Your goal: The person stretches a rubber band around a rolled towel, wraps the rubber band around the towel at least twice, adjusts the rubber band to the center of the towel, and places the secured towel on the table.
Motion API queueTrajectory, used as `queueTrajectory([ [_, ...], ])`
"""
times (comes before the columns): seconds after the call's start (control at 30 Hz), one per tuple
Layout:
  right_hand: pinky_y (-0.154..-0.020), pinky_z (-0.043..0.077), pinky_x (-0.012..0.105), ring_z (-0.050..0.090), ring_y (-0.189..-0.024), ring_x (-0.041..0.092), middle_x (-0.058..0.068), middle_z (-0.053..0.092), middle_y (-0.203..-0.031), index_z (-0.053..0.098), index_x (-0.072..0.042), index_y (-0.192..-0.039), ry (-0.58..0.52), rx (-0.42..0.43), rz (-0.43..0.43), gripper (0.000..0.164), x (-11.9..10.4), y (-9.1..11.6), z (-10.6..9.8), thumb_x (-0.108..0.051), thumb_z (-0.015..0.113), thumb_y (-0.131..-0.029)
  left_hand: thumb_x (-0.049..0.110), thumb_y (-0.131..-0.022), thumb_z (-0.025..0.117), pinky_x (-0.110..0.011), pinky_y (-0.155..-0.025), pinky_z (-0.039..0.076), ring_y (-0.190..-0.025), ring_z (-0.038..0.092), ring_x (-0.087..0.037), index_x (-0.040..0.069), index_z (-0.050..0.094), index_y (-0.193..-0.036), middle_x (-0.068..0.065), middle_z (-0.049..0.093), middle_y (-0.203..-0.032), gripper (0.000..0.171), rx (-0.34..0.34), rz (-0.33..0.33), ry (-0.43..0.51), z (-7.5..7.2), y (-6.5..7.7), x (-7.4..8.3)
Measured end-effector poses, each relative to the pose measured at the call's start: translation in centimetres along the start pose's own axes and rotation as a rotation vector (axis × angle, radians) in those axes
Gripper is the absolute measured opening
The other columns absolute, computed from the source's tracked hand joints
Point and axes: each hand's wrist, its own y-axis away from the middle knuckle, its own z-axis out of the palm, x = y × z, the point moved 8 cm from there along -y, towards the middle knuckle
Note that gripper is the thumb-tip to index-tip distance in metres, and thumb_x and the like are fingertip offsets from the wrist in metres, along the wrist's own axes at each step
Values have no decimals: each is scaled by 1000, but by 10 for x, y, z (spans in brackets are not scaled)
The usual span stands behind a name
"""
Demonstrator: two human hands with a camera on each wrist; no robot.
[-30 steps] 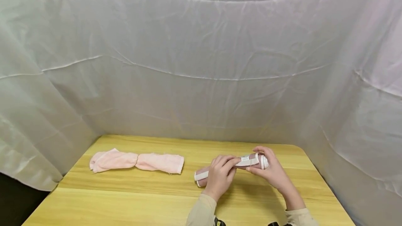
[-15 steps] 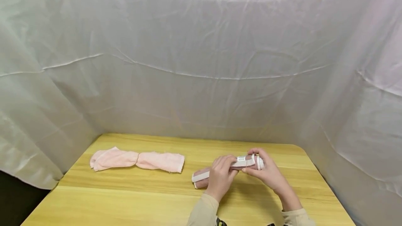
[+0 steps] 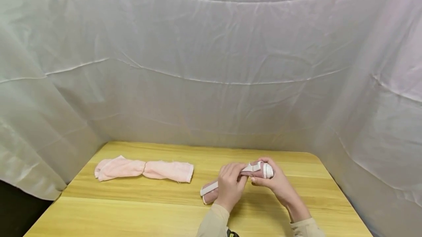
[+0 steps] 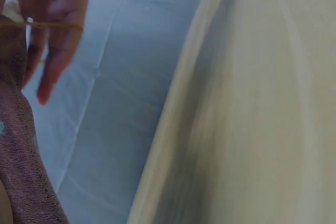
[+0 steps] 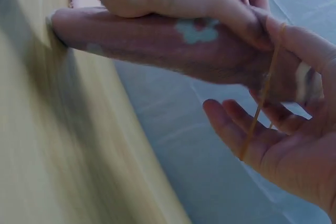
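Note:
A rolled mauve towel with white edging slants over the right part of the table, its right end raised. My left hand grips it round the middle. At the raised end is my right hand, thumb and fingers spread about the roll. A thin orange rubber band stretches from the thumb side across the fingers of that hand in the right wrist view; it crosses near the towel's end. In the left wrist view the same rubber band lies taut over the right hand's fingers. A pale flower print shows on the towel.
To the left on the wooden table lies a pale pink rolled towel, cinched at its middle by a band. Grey-white curtains surround the table at the back and sides.
Both hands stay on the mauve towel. The right hand has shifted slightly left along its end, and the roll has turned, so the white label on it is hidden. The pink towel stays put.

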Motion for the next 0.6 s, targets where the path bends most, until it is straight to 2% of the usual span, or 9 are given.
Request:
queueTrajectory([
  [0.1, -80, 59, 37, 66, -97, 14, -3, 61, -115, 42, -7, -129, -46, -7, 78, 51, 13, -3, 1, -2, 68, -86, 7, -76, 73, -24, -70, 46, -74, 63, -9, 14, 67, -93, 4, 68, -83, 20, 23, -59, 15, -3, -2, -5],
  [0.17, -75, 59, 34, 66, -92, 13, -3, 63, -108, 44, -9, -127, -54, -25, 127, 44, 21, -5, 3, -6, 66, -89, 9, -77, 74, -23, -69, 45, -72, 61, -10, 14, 67, -92, 3, 67, -82, 17, 48, -112, 21, -6, -3, -12],
  [0.23, -67, 57, 27, 66, -82, 12, -2, 65, -99, 47, -6, -121, -52, -65, 156, 36, 26, -5, 6, -7, 64, -90, 9, -77, 75, -24, -68, 45, -70, 60, -10, 13, 67, -90, 3, 66, -80, 16, 78, -168, 21, -11, -4, -21],
  [0.37, -55, 51, 18, 62, -65, 7, -2, 64, -82, 49, 2, -103, -65, -257, 174, 21, 32, -1, 20, -6, 64, -90, 7, -76, 75, -27, -67, 43, -69, 60, -12, 12, 67, -87, 1, 65, -79, 14, 121, -258, -1, -20, -4, -38],
  [0.43, -55, 50, 16, 61, -64, 5, -3, 63, -80, 51, 0, -98, -112, -355, 169, 15, 33, 3, 29, -5, 63, -90, 7, -75, 74, -27, -67, 42, -68, 60, -12, 12, 66, -85, 1, 65, -78, 14, 125, -288, -16, -23, -3, -43],
  [0.53, -55, 48, 14, 60, -65, 2, -5, 64, -82, 55, -7, -94, -242, -486, 113, 7, 32, 8, 42, 0, 56, -93, 7, -73, 74, -28, -66, 42, -67, 59, -11, 12, 66, -83, 2, 64, -76, 14, 122, -322, -47, -25, -1, -48],
  [0.6, -56, 47, 13, 61, -67, 1, -6, 65, -86, 57, -11, -96, -384, -577, 49, 15, 29, 11, 53, 2, 49, -95, 7, -73, 74, -29, -66, 42, -66, 58, -11, 11, 65, -81, 2, 63, -75, 13, 124, -349, -54, -25, 0, -50],
])
